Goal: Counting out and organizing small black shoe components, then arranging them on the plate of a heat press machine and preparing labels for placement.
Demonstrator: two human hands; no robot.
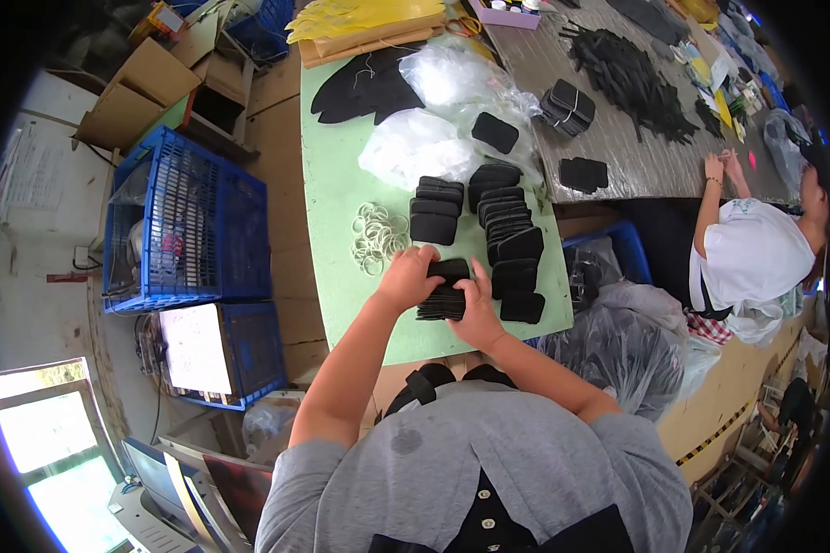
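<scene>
Between my two hands stands a stack of black fabric pieces [441, 305] with rounded corners, close to the front of the light green table [341, 304]. My left hand [409, 276] grips its left side, fingers curled over the top. From the other side my right hand [477, 311] clasps the stack, thumb and fingers along its edge. Just beyond lies a short row of similar black pieces [434, 210]. A longer overlapping row of black pieces [505, 221] runs down the right of the table. Pale rubber bands [376, 238] lie in a loose heap beside my left hand.
Clear plastic bags [420, 143] and black cloth [364, 88] cover the table's far part. A grey table [609, 101] at right bears black strips [627, 78] and a tied bundle [567, 108]. Another person [752, 244] works there. Blue crates [189, 221] stand left.
</scene>
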